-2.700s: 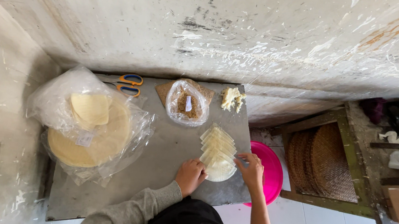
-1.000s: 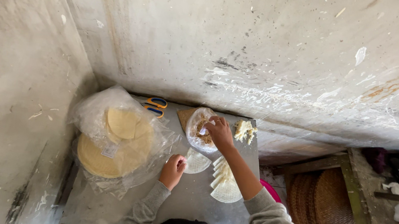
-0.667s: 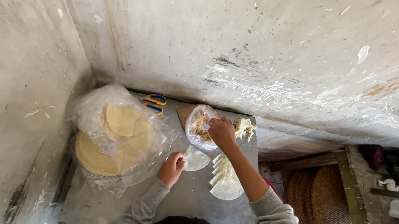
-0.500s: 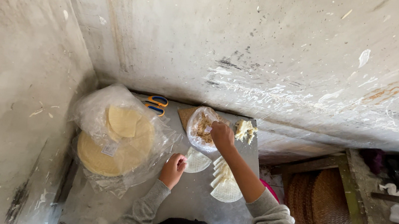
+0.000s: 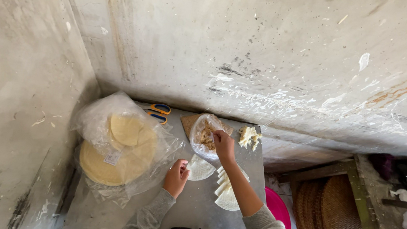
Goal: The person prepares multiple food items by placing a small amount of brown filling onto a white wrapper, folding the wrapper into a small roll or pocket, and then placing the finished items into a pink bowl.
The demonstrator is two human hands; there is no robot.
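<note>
Clear bag of brownish filling (image 5: 205, 135): at the far side of the grey table top (image 5: 189, 212), on a brown board, mouth open toward the person. Reached into by the right hand (image 5: 223, 144), fingers bunched together and dipped in the mouth; probably pinched on some filling, though too small to tell for sure.

Nearer in, a single pale wedge of wrapper (image 5: 201, 168) lying flat, apart from the others. Touched at its left edge by the left hand (image 5: 176, 176), half curled, gripping nothing, fingertips down on the sheet.

Changed from a few seconds back: both hands then low at the row of cut wedges (image 5: 228, 196), no wedge set apart. Now one wedge separated and pinned, the right arm stretched across the row to the bag. Over the last second, hardly any shift: right hand in the bag throughout, left hand unmoved. So, wrapper laid out, filling not on it.

Around these: a pale crumbly lump (image 5: 249, 136) just right of the bag; scissors with orange and blue handles (image 5: 158, 112) to its left by the wall; a big plastic sack of round yellow sheets (image 5: 120, 149) at the left end. Beyond the table's right edge, a pink basin (image 5: 279, 212) and woven trays (image 5: 336, 212).
</note>
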